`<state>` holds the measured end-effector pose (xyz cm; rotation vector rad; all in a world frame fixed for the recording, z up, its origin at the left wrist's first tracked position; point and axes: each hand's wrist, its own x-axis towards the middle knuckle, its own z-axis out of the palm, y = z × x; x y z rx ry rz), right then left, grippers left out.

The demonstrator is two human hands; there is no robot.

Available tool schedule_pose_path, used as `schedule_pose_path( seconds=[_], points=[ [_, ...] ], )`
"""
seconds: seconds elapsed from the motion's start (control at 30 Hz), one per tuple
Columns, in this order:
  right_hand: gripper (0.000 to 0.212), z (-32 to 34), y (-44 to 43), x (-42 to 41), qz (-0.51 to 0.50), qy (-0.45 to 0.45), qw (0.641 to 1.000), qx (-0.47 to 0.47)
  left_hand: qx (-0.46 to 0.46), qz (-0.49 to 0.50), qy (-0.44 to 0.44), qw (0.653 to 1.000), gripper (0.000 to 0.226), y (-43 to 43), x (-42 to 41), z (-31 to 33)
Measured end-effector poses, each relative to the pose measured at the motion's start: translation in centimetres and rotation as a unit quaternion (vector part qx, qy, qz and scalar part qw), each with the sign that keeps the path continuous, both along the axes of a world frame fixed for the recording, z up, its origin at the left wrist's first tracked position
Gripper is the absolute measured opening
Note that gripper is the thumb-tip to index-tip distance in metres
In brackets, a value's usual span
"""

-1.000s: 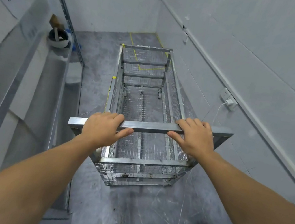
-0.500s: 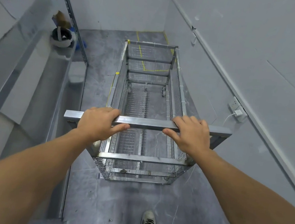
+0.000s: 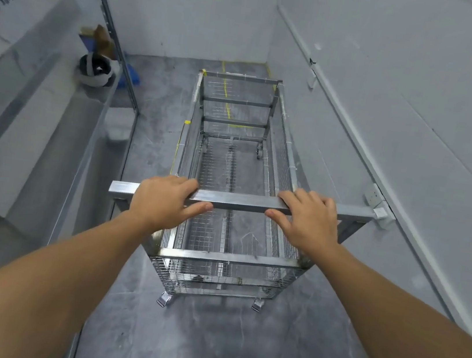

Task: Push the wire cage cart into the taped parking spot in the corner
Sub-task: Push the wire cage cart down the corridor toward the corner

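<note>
Rolling closer, the cart (image 3: 229, 178) has reached the tape (image 3: 226, 86), left hand (image 3: 161, 201) and right hand (image 3: 311, 219) both wrapped round its handle (image 3: 240, 202); nearly parked.

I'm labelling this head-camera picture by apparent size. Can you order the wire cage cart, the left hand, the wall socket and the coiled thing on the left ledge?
1. wire cage cart
2. left hand, enlarged by nearness to the camera
3. coiled thing on the ledge
4. wall socket

The last two lie farther off, so their true sizes stay unsure.
</note>
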<state>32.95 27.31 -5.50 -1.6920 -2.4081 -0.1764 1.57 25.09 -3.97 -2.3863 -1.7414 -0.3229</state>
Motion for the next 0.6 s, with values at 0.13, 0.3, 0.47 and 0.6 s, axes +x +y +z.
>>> schedule_pose_path(
  seconds=[0.13,0.3,0.47,0.6],
  points=[
    [0.056,-0.5,3.3,0.0,0.005,0.023,0.999,0.031,0.011,-0.021,-0.006,1.000,0.048,3.5,-0.1,-0.3],
    [0.051,-1.1,8.0,-1.1,0.004,0.036,0.998,0.057,0.017,-0.018,0.000,1.000,0.049,8.2,-0.9,-0.9],
    [0.052,-1.3,13.9,-2.1,-0.003,0.046,0.997,0.059,0.023,-0.022,0.012,0.999,0.048,14.2,-1.8,-0.9],
    [0.057,-1.0,19.4,-3.1,-0.011,0.052,0.998,0.039,0.017,-0.024,0.016,0.999,0.051,19.7,-2.8,-0.6]
  ],
)
